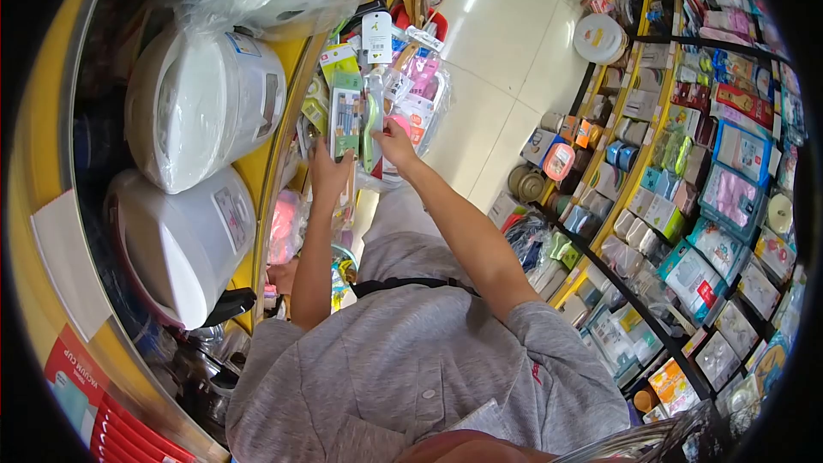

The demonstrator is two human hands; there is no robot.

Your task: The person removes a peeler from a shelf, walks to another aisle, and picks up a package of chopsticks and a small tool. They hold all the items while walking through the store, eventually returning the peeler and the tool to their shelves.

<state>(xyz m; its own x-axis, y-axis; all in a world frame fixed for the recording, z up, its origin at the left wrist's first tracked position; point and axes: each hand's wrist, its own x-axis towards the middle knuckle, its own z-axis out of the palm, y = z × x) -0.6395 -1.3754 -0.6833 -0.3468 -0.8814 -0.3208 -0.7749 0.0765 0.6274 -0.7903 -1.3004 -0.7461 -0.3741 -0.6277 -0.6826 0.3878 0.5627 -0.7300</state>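
Observation:
My left hand [328, 173] is closed around the lower end of a slim, pale green package [347, 111] with several narrow dark shapes on its front. Beside it, my right hand [395, 146] pinches a clear pack with a long, bright green handled item [371, 133] inside; its exact kind is not clear. A round pink item [399, 123] shows just behind my right fingers. Around both hands hang other carded goods, among them a white tag [376, 37] and a yellow-green card [339, 60].
Large plastic-wrapped white bins [201, 107] fill the yellow-edged shelf on my left. To the right, beyond the tiled floor [480, 60], stands a long shelf [630, 206] of packaged household goods. A round white tub [599, 39] is at that shelf's far end.

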